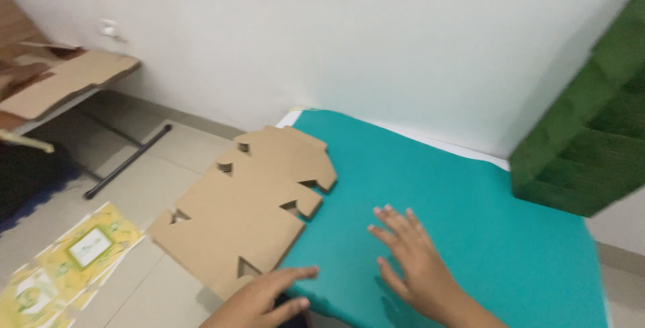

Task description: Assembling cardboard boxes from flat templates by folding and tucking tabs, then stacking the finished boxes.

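Cut off from us: green stack [584, 146] at right edge; yellow printed sheets [67, 261] at lower left; left hand [262, 301] below wrist.

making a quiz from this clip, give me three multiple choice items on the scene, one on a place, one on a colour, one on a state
1. Where does the flat cardboard cutout lie?
A. hanging over the table's left edge
B. on the floor
C. against the wall

2. What colour is the table cover?
A. red
B. teal
C. yellow

3. How is the right hand?
A. closed in a fist
B. gripping the cardboard
C. open, fingers spread on the cover

Answers:
1 A, part of it juts past the cover above the floor tiles.
2 B, the cloth is plainly teal.
3 C, it lies flat and holds nothing, while the left hand rests at the cardboard's near edge.
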